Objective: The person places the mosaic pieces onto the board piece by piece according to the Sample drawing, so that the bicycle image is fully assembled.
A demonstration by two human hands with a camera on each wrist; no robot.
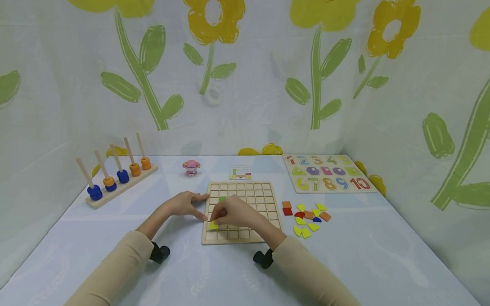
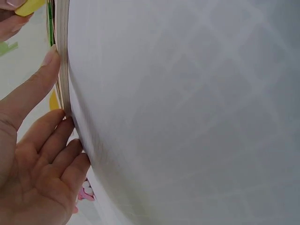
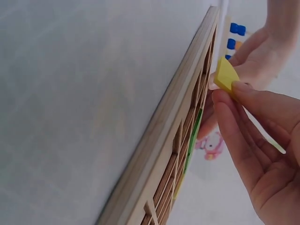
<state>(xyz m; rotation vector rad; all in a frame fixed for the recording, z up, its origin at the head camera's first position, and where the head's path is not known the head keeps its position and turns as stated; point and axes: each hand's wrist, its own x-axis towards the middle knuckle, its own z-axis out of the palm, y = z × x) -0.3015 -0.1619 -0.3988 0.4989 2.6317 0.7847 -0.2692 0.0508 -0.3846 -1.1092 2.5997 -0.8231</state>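
The wooden grid board [image 1: 263, 199] lies flat, with a green piece [image 1: 222, 199] in its upper left part. My right hand [image 1: 236, 212] is over its left side and pinches a yellow piece [image 3: 226, 75] between thumb and fingers. That yellow piece [image 1: 213, 225] is near the lower left squares; whether it touches the board I cannot tell. A thin pale edge [image 3: 269, 136] shows by the right palm, too little to identify. My left hand [image 1: 187, 204] rests against the board's left edge, thumb and fingers spread, as the left wrist view also shows.
Loose yellow, red, orange and blue pieces [image 1: 306, 218] lie right of the board. Behind it are a pattern card [image 1: 240, 172] and a pink figurine [image 1: 191, 167]. A peg stand with rings [image 1: 122, 186] stands at left, a number puzzle [image 1: 328, 172] at back right.
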